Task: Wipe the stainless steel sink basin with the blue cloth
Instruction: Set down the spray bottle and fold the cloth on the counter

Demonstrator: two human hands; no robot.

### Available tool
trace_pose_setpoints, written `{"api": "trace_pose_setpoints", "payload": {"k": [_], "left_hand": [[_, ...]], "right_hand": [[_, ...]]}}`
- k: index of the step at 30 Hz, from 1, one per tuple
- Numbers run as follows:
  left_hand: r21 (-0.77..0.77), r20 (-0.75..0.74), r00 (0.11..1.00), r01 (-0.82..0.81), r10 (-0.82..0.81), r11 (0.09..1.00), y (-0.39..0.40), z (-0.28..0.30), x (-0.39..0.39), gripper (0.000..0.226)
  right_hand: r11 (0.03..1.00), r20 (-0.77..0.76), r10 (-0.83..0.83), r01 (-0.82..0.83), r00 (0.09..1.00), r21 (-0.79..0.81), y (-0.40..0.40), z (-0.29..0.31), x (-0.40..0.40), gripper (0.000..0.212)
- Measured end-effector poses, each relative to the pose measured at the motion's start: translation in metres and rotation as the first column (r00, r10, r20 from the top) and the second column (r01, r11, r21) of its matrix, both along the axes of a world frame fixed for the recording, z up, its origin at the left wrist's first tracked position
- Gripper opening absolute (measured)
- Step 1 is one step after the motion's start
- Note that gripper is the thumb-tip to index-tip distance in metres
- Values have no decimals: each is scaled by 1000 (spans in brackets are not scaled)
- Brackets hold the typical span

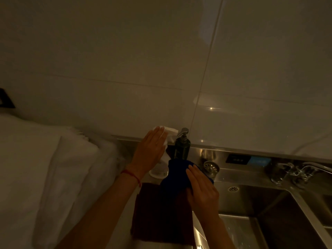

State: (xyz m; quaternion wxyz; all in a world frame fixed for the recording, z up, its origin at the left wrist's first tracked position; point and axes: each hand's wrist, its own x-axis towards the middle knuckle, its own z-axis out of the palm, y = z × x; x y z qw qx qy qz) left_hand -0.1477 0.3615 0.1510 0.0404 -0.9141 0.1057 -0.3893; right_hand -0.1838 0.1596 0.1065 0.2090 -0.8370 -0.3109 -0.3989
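Two hands: the right hand lies flat on one dark, bunched blue cloth; the left hand is flat and open against one white spray bottle.

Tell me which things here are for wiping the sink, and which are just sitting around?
For the job:
- blue cloth, under the right hand
- sink basin

Just sitting around:
- dark pump bottle
- white spray bottle, by the left hand
- brown cloth on the counter
- drain strainer on the ledge
- tap
- white towels
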Motion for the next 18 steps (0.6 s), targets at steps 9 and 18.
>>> {"api": "trace_pose_setpoints", "payload": {"k": [9, 18], "left_hand": [[29, 9, 983, 184, -184, 983, -13, -23, -59, 42], [-87, -153, 947, 271, -282, 959, -39, -48, -113, 67]], "right_hand": [[999, -56, 31, -32, 998, -27, 0, 6, -18, 51], [1000, 16, 23, -22, 1000, -16, -1, -5, -41, 25]]}}
